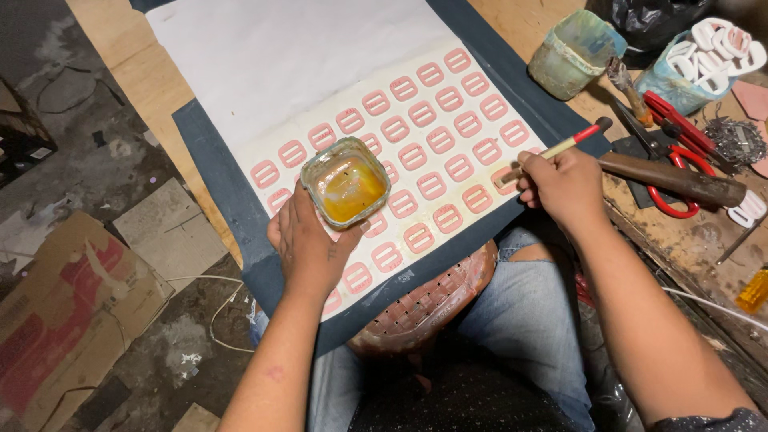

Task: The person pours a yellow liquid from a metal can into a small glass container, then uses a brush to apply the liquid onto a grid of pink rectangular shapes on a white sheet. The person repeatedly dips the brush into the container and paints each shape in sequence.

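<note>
Resting across the person's lap is a big dark blue board (pixel 210 152) with a white sheet (pixel 304 56) laid on it, and the lower half of that sheet is covered in rows of small pink slotted rectangular pieces (pixel 438 139). Off to the right sits a scuffed wooden workbench (pixel 552 20) with clutter on it: a green-stained plastic tub (pixel 574 53), a light blue tub full of white plastic buckles (pixel 706 58), red-handled scissors (pixel 676 152) and a brown wooden-handled tool (pixel 676 178). Bottom left on the floor there's flattened cardboard (pixel 72 312).

Left hand (pixel 308 244) is wrapped around the bottom of a small clear square jar of amber glue-looking liquid (pixel 346 182), holding it over the pink pieces near the sheet's front edge. Right hand (pixel 564 188) is closed around a thin brush with a pale wooden handle and red end (pixel 560 147), its tip down at the pink pieces by the sheet's right edge.
</note>
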A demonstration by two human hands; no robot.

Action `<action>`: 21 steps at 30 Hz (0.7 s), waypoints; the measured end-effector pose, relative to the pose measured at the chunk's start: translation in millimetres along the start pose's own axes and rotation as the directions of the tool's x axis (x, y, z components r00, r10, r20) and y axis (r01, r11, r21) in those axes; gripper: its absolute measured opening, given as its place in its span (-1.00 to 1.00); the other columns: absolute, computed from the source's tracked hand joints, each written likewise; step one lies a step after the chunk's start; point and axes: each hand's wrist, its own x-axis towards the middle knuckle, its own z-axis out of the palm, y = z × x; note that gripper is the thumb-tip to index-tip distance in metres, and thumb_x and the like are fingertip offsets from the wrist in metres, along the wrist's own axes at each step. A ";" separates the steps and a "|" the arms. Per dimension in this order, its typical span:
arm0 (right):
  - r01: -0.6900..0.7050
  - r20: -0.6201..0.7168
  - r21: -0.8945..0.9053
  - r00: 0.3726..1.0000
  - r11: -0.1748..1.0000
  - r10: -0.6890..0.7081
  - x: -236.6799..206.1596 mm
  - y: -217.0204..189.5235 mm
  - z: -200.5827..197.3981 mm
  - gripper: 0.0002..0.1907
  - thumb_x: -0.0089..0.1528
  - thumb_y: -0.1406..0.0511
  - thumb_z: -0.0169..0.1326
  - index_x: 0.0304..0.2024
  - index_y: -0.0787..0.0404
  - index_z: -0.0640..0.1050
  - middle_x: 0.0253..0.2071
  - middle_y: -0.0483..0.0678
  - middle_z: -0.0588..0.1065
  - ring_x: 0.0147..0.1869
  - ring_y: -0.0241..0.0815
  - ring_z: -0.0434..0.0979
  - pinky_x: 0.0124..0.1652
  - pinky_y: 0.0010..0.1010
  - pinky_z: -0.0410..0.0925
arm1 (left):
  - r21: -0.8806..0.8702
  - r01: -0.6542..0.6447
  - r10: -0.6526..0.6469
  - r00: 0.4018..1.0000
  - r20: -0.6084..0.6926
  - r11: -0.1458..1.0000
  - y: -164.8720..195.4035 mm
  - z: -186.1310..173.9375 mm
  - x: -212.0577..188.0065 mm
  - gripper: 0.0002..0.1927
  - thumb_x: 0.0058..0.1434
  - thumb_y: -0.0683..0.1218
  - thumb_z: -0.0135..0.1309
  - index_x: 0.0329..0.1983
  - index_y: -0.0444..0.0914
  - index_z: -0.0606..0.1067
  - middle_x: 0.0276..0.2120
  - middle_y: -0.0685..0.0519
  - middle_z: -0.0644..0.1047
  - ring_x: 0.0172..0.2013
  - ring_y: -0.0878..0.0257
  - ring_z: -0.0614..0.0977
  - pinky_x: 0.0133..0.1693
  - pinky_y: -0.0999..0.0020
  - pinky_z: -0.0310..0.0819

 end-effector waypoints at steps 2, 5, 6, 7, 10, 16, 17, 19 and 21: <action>-0.048 0.005 0.005 0.999 0.999 0.048 5.1 -2.9 3.0 -0.72 0.31 0.25 0.17 -0.32 0.39 0.54 -0.48 -0.01 0.53 -0.53 -0.28 0.50 -0.53 -0.45 0.37 | -0.004 -0.005 0.005 1.000 -0.001 1.000 -0.2 0.3 -0.7 0.16 -0.09 0.10 0.42 0.45 -0.39 0.06 0.18 -0.18 0.39 0.28 0.00 0.32 0.30 0.01 -0.14; -0.109 0.042 0.048 0.993 0.993 0.107 13.9 -6.8 7.7 -0.73 0.30 0.24 0.16 -0.31 0.37 0.53 -0.48 0.00 0.53 -0.54 -0.27 0.49 -0.54 -0.44 0.37 | -0.010 0.000 0.000 1.000 -0.005 1.000 -0.2 0.2 -0.4 0.15 -0.10 0.10 0.43 0.45 -0.38 0.07 0.17 -0.18 0.39 0.28 0.00 0.32 0.30 0.00 -0.14; -0.138 0.055 0.050 0.989 0.989 0.135 16.6 -7.5 7.4 -0.72 0.30 0.23 0.16 -0.31 0.37 0.54 -0.48 0.00 0.53 -0.55 -0.26 0.49 -0.54 -0.44 0.37 | -0.011 -0.001 0.001 1.000 -0.007 1.000 -0.2 0.3 -0.4 0.16 -0.10 0.10 0.43 0.45 -0.39 0.07 0.17 -0.18 0.39 0.28 0.00 0.32 0.30 0.01 -0.14; -0.165 0.068 0.052 0.985 0.985 0.161 18.9 -8.3 5.8 -0.71 0.30 0.22 0.16 -0.32 0.37 0.54 -0.48 0.00 0.52 -0.55 -0.25 0.48 -0.54 -0.43 0.37 | -0.012 -0.003 0.003 1.000 -0.011 1.000 -0.3 0.1 -0.1 0.16 -0.10 0.10 0.43 0.44 -0.39 0.07 0.17 -0.19 0.39 0.28 0.00 0.32 0.30 0.01 -0.13; -0.226 0.110 0.081 0.970 0.971 0.217 22.0 -8.6 -4.1 -0.69 0.32 0.21 0.16 -0.32 0.38 0.54 -0.48 0.00 0.51 -0.56 -0.23 0.47 -0.55 -0.43 0.37 | -0.019 -0.014 0.014 1.000 -0.018 1.000 -1.2 0.2 -1.3 0.16 -0.10 0.10 0.42 0.46 -0.39 0.07 0.17 -0.18 0.40 0.27 0.00 0.33 0.30 0.00 -0.13; -0.172 0.079 0.261 0.984 0.950 0.157 18.3 0.6 -17.0 -0.71 0.34 0.20 0.13 -0.31 0.33 0.54 -0.49 -0.01 0.51 -0.57 -0.25 0.49 -0.56 -0.45 0.37 | -0.016 -0.032 0.031 0.999 -0.026 0.999 -3.7 1.5 -2.5 0.15 -0.09 0.10 0.42 0.46 -0.39 0.07 0.17 -0.18 0.40 0.27 -0.01 0.33 0.30 -0.01 -0.13; -0.133 0.054 0.230 0.991 0.964 0.124 16.8 1.4 -16.3 -0.71 0.34 0.21 0.13 -0.31 0.34 0.53 -0.48 -0.01 0.51 -0.56 -0.25 0.48 -0.55 -0.46 0.36 | -0.014 -0.030 0.030 0.999 -0.028 0.999 -3.9 1.6 -3.3 0.15 -0.09 0.10 0.42 0.46 -0.39 0.07 0.17 -0.18 0.40 0.27 -0.01 0.33 0.30 -0.01 -0.13; -0.047 0.003 0.167 0.999 0.985 0.047 15.3 0.1 -14.5 -0.70 0.36 0.22 0.12 -0.30 0.37 0.53 -0.47 -0.01 0.52 -0.54 -0.27 0.48 -0.54 -0.46 0.35 | -0.010 -0.032 0.031 0.999 -0.037 0.999 -3.3 1.9 -2.3 0.15 -0.09 0.11 0.42 0.45 -0.39 0.07 0.17 -0.18 0.40 0.27 -0.01 0.33 0.29 0.00 -0.12; -0.024 -0.028 0.050 0.999 0.998 0.025 12.5 -1.6 -11.0 -0.70 0.36 0.24 0.13 -0.30 0.39 0.52 -0.46 0.01 0.53 -0.52 -0.26 0.50 -0.53 -0.44 0.38 | -0.014 -0.023 0.023 1.000 -0.019 1.000 -3.0 1.6 -2.6 0.16 -0.09 0.12 0.42 0.45 -0.41 0.07 0.17 -0.19 0.39 0.26 -0.02 0.33 0.29 0.00 -0.12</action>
